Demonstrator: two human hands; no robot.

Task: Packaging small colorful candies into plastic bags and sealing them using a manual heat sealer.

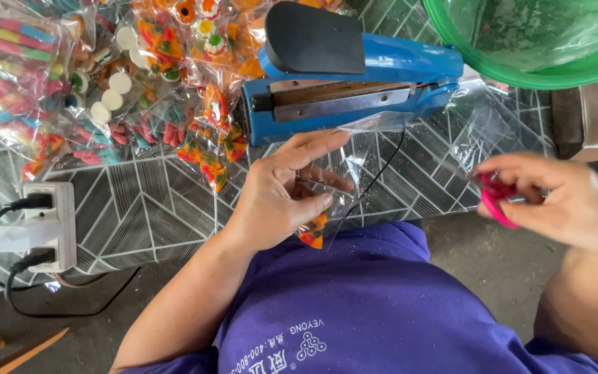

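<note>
1. Presently, the left hand [278, 190] grips a small clear plastic bag [333, 187]: thumb laid over the top, fingers curled around the film. The bag is held just above the near edge of the counter [153, 201], in front of the person's purple shirt [354, 305].
2. An orange and red gummy candy [313, 230] sits in the bag's lower corner, just below the left hand's fingertips [320, 202].
3. The open mouth of the bag reaches up toward the blue heat sealer [354, 79]; whether film touches the sealer bar cannot be told.
4. The right hand [562, 197] is closed around small pink candy pieces [496, 201], pinched between thumb and fingers. It is held off the right end of the counter, well apart from the left hand. How many pieces there are cannot be told, as the hand is slightly blurred.
5. The sealer stands on the counter with its dark handle raised and the jaw open; a black cord [382, 170] runs from it toward the person.
6. Loose clear bags [486, 128] lie on the counter just right of the sealer.
7. A green plastic basket [520, 41] is at the upper right, partly out of view.
8. Filled candy packets [105, 76] are heaped at the upper left of the counter: striped sticks, white discs, pink and blue pieces, orange gummies.
9. A white power strip [50, 225] lies at the left edge of the counter with black plugs inserted.
10. The counter surface bears a grey geometric line pattern.
</note>
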